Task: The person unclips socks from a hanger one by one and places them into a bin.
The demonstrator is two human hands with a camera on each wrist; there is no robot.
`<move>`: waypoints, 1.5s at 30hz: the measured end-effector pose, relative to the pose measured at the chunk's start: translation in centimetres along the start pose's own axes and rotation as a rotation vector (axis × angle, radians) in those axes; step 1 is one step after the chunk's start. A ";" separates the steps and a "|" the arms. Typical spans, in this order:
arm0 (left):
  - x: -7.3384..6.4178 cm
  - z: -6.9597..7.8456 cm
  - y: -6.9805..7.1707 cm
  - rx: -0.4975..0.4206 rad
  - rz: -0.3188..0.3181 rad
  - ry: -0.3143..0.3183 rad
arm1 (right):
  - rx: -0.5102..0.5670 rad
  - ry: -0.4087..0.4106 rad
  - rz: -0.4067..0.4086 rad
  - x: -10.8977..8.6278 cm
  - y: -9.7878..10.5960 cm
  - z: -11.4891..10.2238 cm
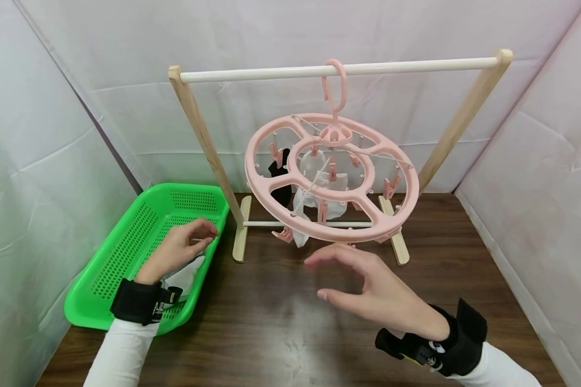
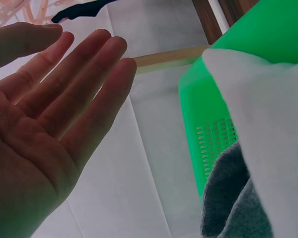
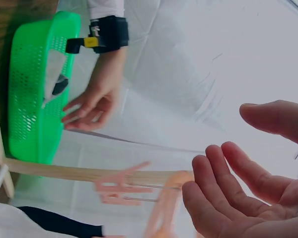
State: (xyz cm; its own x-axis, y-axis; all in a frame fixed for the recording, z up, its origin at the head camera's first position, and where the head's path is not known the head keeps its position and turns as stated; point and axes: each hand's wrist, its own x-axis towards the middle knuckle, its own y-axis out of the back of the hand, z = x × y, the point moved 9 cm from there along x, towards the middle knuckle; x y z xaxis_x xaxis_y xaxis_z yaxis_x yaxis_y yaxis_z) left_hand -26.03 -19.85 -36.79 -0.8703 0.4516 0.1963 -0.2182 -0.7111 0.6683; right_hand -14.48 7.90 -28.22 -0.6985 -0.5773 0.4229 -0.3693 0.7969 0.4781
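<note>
My left hand [image 1: 176, 250] hovers above the green basket [image 1: 150, 192], fingers relaxed and holding nothing. Below it in the basket lie white cloth [image 2: 268, 99] and grey cloth [image 2: 228, 198], partly hidden by the hand and wrist in the head view. My right hand [image 1: 375, 287] is held in front of a round pink clip hanger [image 1: 336, 134], thumb and fingers apart with nothing between them. A black sock [image 1: 282, 194] and several white cloth pieces [image 1: 338, 208] hang under the hanger's ring; the ring hides part of them.
The hanger hooks over the white bar [image 1: 271, 73] of a rack with wooden side posts [image 1: 205, 140]. Several pink clips [image 1: 323, 212] dangle from the ring. Brown tabletop [image 1: 271, 322] lies in front, with white fabric walls [image 1: 537, 161] around.
</note>
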 end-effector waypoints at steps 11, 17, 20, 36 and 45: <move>0.0 -0.1 -0.6 0.025 -0.010 -0.036 | -0.176 0.113 0.027 2.4 3.1 -3.5; 0.2 0.1 -1.0 0.045 -0.022 -0.042 | -0.230 0.041 -0.017 3.8 3.5 -2.1; 0.2 0.3 -1.2 0.039 -0.028 -0.049 | -0.209 -0.025 -0.056 4.3 3.2 -0.8; 3.1 2.4 -0.9 0.085 -0.027 -0.101 | -0.231 -0.055 -0.075 4.6 3.5 1.0; 5.1 4.1 -0.4 0.091 -0.044 -0.128 | -0.187 -0.070 -0.070 3.6 4.5 1.2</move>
State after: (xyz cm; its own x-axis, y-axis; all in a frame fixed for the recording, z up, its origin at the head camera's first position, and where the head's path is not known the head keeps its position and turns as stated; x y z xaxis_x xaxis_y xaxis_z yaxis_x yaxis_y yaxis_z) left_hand -28.51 -15.04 -33.10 -0.7961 0.5505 0.2516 -0.2090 -0.6401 0.7393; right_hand -19.41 9.58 -25.45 -0.7182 -0.6113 0.3325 -0.3025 0.7046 0.6419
